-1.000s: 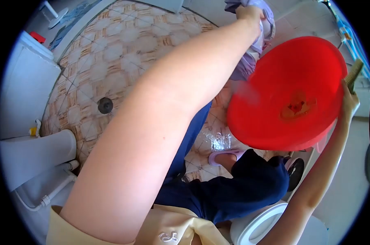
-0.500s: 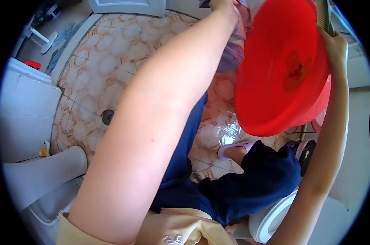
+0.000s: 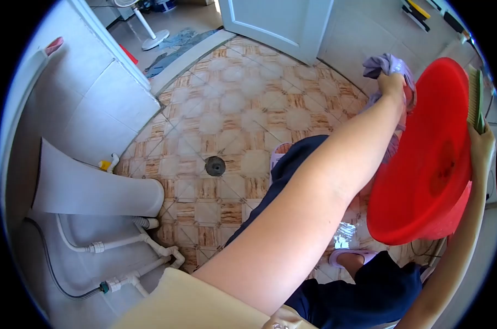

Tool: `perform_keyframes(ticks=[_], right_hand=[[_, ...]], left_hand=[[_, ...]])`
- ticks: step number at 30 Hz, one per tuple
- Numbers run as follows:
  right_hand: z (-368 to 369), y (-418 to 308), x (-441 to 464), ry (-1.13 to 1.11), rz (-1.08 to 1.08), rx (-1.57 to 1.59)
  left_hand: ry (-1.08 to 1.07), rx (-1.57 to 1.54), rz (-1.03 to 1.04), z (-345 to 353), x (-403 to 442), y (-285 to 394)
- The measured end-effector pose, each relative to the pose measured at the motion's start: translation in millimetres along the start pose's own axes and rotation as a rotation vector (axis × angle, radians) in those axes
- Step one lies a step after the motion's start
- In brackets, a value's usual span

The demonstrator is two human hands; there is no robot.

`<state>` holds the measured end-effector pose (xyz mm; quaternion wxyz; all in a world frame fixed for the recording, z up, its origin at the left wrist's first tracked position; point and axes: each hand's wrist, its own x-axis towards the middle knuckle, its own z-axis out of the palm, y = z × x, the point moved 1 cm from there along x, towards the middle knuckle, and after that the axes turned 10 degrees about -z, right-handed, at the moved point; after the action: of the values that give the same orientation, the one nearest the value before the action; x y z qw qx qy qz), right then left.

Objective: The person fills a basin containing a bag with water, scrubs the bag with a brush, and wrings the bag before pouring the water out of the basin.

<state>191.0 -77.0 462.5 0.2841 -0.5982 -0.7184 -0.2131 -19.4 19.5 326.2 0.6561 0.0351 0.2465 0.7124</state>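
Observation:
A purple cloth [image 3: 388, 63] is bunched in my left hand [image 3: 392, 85], which is closed around it with the arm stretched forward. The cloth hangs down beside a large red plastic basin [image 3: 410, 164], tilted steeply so that its inside faces left. Dark printed marks show on the basin's bottom. My right hand [image 3: 482, 145] is at the basin's far right rim, closed on a green scrub brush [image 3: 477, 101] with pale bristles. The rim touches or nearly touches this hand; whether the fingers also grip it is hidden.
Patterned floor tiles [image 3: 248, 131] with a round drain [image 3: 215, 165] lie ahead, with a wet, shiny patch [image 3: 345, 234] near my slipper [image 3: 363, 255]. At left stand a white pedestal [image 3: 100, 186] and pipes [image 3: 149, 247]. A white door [image 3: 281, 24] stands open at the back.
My view has swung left, so the basin, the brush and both hands appear further right and lower. The left hand still holds the cloth; the pedestal and pipes show more fully.

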Motion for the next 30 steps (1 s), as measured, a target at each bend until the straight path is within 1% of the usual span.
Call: perform_keyframes(ticks=[3, 5, 7, 8, 9, 11, 12, 13, 15, 16, 17, 19, 20, 23, 24, 25, 26, 27, 28, 29, 30], right_hand=[[2.8, 2.0, 1.4, -0.025, 0.013, 0.085], [5.0, 0.5, 0.6, -0.036, 0.029, 0.156], [7.8, 6.4, -0.4, -0.031, 0.025, 0.176], [14.8, 35.1, 6.0, -0.071, 0.036, 0.222], [17.3, 47.4, 8.4, -0.073, 0.029, 0.224], [19.5, 62.2, 6.8, -0.146, 0.229, 0.189], [18.2, 65.5, 6.3, -0.155, 0.260, 0.183], [18.2, 68.1, 6.2, -0.146, 0.262, 0.205], [13.0, 70.2, 7.4, -0.118, 0.258, 0.250], [8.4, 66.6, 6.5, -0.097, 0.254, 0.281], [2.0, 61.5, 6.3, -0.075, 0.250, 0.319], [-17.1, 44.7, 1.6, -0.012, 0.243, 0.407], [-31.7, 26.8, -3.2, 0.035, 0.237, 0.488], [-56.4, 9.5, -24.0, 0.127, 0.290, 0.652], [-55.9, 30.1, -30.6, 0.112, 0.286, 0.649], [-51.2, 72.2, -38.7, 0.127, 0.413, 0.680], [-44.9, 116.7, -46.9, 0.147, 0.541, 0.709], [-40.0, 138.5, -55.0, 0.172, 0.671, 0.735], [-38.0, 134.5, -68.2, 0.149, 0.742, 0.790], [-35.7, 118.5, -83.9, 0.127, 0.814, 0.849], [-36.2, 94.4, -102.1, 0.131, 0.818, 0.847]], left_hand=[[-0.024, 0.040, -0.010, -0.2, -1.7, 4.5], [0.031, 0.030, 0.019, 1.9, -2.7, 3.8], [-0.005, 0.006, 0.049, 2.7, -1.9, 4.2], [-0.004, 0.002, 0.044, 3.4, -2.5, 2.9], [0.000, -0.002, 0.049, 3.6, -1.3, 3.6], [0.024, -0.059, 0.030, 5.8, 1.0, -0.8], [0.076, 0.025, 0.068, 6.2, 5.3, -1.4], [0.089, 0.020, 0.067, 4.0, 7.7, -4.4], [0.009, -0.074, 0.041, 10.4, 3.3, -7.3], [-0.005, -0.016, -0.041, 9.7, -15.6, 3.3], [0.076, -0.038, 0.148, 18.4, 35.6, -35.6], [0.178, -0.041, 0.252, 29.0, 34.0, -41.8], [0.183, -0.057, 0.256, 30.5, 28.8, -36.4], [-0.352, -0.298, 0.270, 31.1, 12.9, -26.9], [-0.526, -0.371, 0.274, 28.9, 2.1, -24.3], [-0.706, -0.441, 0.275, 29.7, -12.5, -22.1], [-0.348, -0.052, 0.157, 32.0, -46.4, -3.8], [-0.348, -0.054, 0.154, 38.8, -38.3, -13.6], [-0.264, -0.155, 0.176, 50.4, -22.9, -35.3], [-0.180, -0.253, 0.200, 56.5, -11.9, -51.3], [-0.178, -0.268, 0.167, 63.3, -7.8, -62.6]])
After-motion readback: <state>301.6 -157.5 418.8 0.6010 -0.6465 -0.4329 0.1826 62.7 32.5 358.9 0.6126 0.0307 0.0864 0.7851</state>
